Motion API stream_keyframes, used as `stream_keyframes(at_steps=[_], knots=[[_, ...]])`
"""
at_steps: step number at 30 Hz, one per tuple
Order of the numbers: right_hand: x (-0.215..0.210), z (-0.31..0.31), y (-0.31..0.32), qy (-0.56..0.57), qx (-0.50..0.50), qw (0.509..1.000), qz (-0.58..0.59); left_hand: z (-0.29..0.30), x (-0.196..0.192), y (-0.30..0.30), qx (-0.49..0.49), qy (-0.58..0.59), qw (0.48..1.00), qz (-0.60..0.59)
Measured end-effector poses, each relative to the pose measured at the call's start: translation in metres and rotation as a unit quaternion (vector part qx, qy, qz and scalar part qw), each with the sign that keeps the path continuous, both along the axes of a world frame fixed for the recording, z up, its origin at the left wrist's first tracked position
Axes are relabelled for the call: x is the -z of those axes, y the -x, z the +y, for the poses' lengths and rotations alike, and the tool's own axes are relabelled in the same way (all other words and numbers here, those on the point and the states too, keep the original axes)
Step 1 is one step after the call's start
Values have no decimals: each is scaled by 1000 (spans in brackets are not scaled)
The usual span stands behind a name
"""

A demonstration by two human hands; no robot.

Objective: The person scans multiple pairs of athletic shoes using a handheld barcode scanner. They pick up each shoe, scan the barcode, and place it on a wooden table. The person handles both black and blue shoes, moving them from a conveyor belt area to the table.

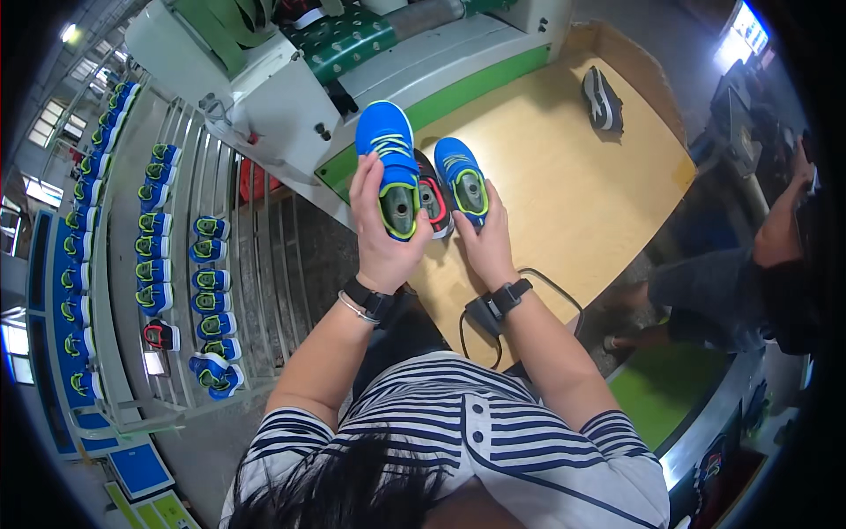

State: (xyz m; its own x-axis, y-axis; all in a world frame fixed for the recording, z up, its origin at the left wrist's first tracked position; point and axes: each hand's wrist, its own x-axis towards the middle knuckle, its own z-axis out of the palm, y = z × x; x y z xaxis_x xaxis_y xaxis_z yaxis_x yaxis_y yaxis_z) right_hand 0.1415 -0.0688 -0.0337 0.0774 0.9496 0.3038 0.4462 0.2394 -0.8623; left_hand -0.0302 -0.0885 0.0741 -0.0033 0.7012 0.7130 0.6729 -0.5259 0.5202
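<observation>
My left hand (382, 234) grips a blue sneaker (385, 132) with yellow-green lining and laces by its heel end, toe pointing away from me. Another blue sneaker (456, 161) is in my right hand (487, 242), fingers round its heel. A grey form with a round hole sits inside each blue shoe. Between the two, a black sneaker with a red collar (434, 198) stands partly hidden behind the left blue one. All three are over the near left part of a light wooden table (546, 194).
A dark sneaker with a white sole (602, 100) lies at the table's far right. Beyond the table stands a machine with a green roller (339, 44). Racks (264, 264) on the left carry rows of blue sneakers (153, 247). A cable (564, 295) loops by the near edge. Another person (714, 295) is at right.
</observation>
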Motion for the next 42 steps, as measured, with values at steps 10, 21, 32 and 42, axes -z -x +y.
stream_keyframes(at_steps=[10, 21, 32, 42], knots=[[4, 0, -2, 1, -4, 1000, -13, 6, 4, -7, -1, 23, 1000, -16], [3, 0, -1, 4, 0, 1000, -11, 27, -17, -5, -9, -42, 999, 5], [2, -1, -2, -8, 4, 1000, -18, 109, -77, -5, 23, -42, 989, -143], [-1, -2, -2, 11, -7, 1000, -20, 270, -115, 41, -179, 67, 969, -155]])
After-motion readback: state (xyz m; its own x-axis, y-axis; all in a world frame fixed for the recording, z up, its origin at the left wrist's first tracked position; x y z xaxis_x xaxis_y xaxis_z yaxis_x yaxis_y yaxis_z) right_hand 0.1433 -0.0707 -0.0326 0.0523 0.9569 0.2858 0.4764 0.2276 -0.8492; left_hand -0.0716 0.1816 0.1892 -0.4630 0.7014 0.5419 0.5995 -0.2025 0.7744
